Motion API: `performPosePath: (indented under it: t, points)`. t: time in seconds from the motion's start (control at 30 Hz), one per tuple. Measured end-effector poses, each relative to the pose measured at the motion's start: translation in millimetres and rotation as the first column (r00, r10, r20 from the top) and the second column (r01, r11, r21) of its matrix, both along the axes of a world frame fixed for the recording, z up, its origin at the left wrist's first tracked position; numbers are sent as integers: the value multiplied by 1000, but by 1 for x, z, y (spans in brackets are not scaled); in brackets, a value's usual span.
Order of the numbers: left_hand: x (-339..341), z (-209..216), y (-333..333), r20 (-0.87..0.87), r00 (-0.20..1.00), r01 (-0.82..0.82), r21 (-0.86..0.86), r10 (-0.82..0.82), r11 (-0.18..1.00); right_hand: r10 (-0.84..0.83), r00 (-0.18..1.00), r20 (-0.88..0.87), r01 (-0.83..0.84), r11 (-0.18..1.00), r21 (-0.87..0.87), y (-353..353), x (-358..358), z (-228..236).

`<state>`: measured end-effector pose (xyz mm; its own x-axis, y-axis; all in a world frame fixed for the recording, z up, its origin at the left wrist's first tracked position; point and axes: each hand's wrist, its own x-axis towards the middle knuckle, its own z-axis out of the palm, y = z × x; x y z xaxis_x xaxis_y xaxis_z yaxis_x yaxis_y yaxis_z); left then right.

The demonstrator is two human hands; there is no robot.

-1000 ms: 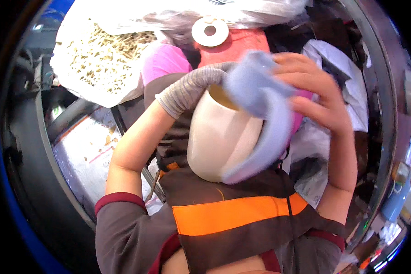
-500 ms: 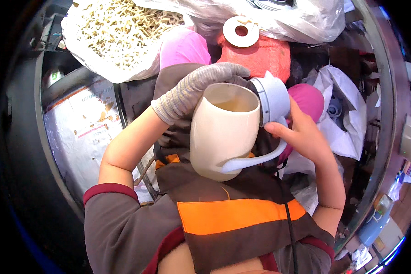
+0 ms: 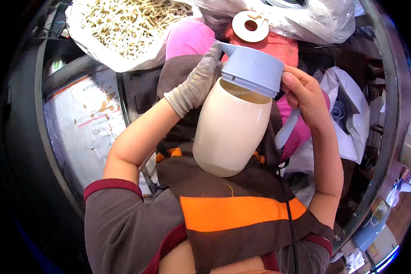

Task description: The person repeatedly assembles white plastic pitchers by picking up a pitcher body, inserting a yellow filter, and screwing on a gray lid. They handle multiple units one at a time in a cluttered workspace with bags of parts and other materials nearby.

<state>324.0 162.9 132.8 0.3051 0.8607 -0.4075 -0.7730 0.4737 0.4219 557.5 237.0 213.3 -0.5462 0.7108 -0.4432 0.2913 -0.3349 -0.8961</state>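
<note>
A cream jug body (image 3: 230,132), rounded and open at the top, rests tilted against my brown apron. Over its mouth sits a blue-grey spouted collar (image 3: 255,68), tipped so that a gap shows along the near rim. From the collar a pale grey handle (image 3: 288,130) hangs down on the right, its lower end apart from the body. My left hand (image 3: 197,84), in a grey knit glove, is closed around the body's upper left side, its fingertips by the spout. My bare right hand (image 3: 308,93) grips the collar's right side near the handle, thumb and fingers pinched.
Beyond my left knee stands a white sack of small beige pieces (image 3: 128,27). A pale disc with a hole (image 3: 246,37) lies on a red bundle (image 3: 285,50). Clear plastic wrapping (image 3: 324,20) is behind it. An open white sack (image 3: 356,109) lies right, a printed white sheet (image 3: 73,118) left.
The collar has moved from beside the jug's mouth to over it, its spout now to the left. The handle has swung away from the body's front to the right. My left hand has slid along the side.
</note>
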Motion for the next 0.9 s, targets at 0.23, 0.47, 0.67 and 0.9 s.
performPosePath:
  t: [0.23,0.47,0.67,0.9]
  points:
    - [6,13,-1,-17,996,-92,-93,91,991,-2,999,-36,3,1000,12,4,-8,-15]
    - [5,4,-1,28,999,-33,-123,37,992,-20,1000,-16,21,997,71,5,-5,-22]
    - [8,4,4,-125,991,-72,-160,52,984,13,999,-38,-13,1000,12,7,-2,-26]
    - [2,3,-14,-78,996,53,110,-45,992,15,992,-125,4,989,150,-3,-2,-52]
